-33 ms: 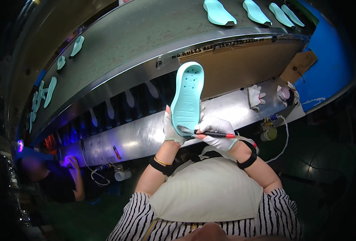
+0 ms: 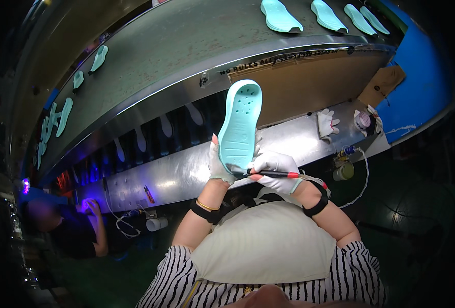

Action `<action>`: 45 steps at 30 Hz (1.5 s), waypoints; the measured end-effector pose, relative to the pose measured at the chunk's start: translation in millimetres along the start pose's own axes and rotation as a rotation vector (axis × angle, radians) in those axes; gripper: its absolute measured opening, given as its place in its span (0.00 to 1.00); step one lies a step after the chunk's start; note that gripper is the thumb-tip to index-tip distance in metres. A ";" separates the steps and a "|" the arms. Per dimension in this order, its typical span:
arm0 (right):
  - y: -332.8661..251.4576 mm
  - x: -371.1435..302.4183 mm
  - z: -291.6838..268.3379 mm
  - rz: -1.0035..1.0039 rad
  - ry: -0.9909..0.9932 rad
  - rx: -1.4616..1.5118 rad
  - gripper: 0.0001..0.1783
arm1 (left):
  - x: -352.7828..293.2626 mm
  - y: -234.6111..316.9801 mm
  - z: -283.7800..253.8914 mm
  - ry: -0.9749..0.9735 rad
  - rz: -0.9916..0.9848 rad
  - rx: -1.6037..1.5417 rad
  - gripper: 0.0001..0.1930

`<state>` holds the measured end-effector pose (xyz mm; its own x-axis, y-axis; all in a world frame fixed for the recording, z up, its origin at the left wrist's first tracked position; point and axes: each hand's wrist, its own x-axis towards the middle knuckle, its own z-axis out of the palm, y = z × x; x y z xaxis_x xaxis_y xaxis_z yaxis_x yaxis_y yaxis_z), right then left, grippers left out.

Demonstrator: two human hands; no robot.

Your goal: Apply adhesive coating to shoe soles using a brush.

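Observation:
A mint-green shoe sole, with small holes at its toe end, is held up in front of me, toe pointing away. Gloved in white, my left hand is closed around the heel end, its thumb along the left edge and its other fingers mostly hidden underneath. My right hand, also in a white glove with bare fingertips, pinches a thin black-and-red brush trailing a tube. The brush's tip is at the near edge of the heel, where its bristles are hard to make out.
Beyond the metal ledge, a green conveyor belt carries several mint soles. A white glove and a tape roll lie at right. Hoses and a small cup hang nearby. A co-worker sits at left.
The brush's tip has moved from the heel's inner surface toward me, to its near edge. Both hands and the sole stay almost in place.

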<state>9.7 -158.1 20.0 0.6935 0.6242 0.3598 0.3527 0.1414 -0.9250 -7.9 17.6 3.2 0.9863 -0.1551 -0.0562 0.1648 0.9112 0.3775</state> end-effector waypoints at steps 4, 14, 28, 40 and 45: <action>0.0 -2.0 1.8 0.161 -0.006 0.250 0.07 | -1.1 6.4 1.9 0.010 -0.053 -0.006 0.41; 1.6 -8.0 2.8 0.197 0.038 0.217 0.09 | -1.6 26.0 0.8 -0.008 -0.189 0.006 0.40; -0.2 17.5 -29.6 0.182 -0.348 0.055 0.11 | -5.2 37.1 4.6 0.375 -0.460 0.601 0.29; 3.8 -2.1 3.0 0.355 -0.120 0.199 0.06 | -17.0 9.7 -8.3 0.093 -0.190 0.011 0.32; 3.6 3.3 0.0 0.280 0.236 0.233 0.05 | -16.4 -13.7 -16.0 0.185 -0.072 -0.012 0.33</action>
<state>13.2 -155.5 17.9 0.8764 0.4741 0.0841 -0.0020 0.1783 -0.9840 -26.2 13.8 -15.9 0.9563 -0.1479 -0.2523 0.2338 0.9051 0.3553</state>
